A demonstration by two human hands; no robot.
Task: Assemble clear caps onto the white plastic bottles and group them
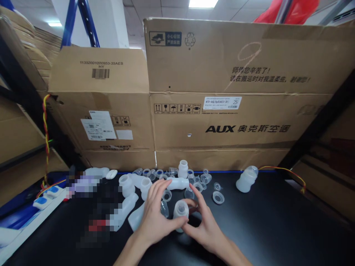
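The right hand (pixel 204 218) curls around the small bottle (pixel 181 211), well forward of the back edge of the worktop (pixel 277 225), while the left hand (pixel 156 218) sets its thumb against it, fingers spread, so uneven thumb pressure could tip it toward the lying bottle (pixel 179 183) behind.

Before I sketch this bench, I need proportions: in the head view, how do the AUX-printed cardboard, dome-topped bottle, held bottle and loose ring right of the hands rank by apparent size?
1. AUX-printed cardboard
2. Dome-topped bottle and held bottle: unsure; the held one is nearer and partly covered
3. Loose ring
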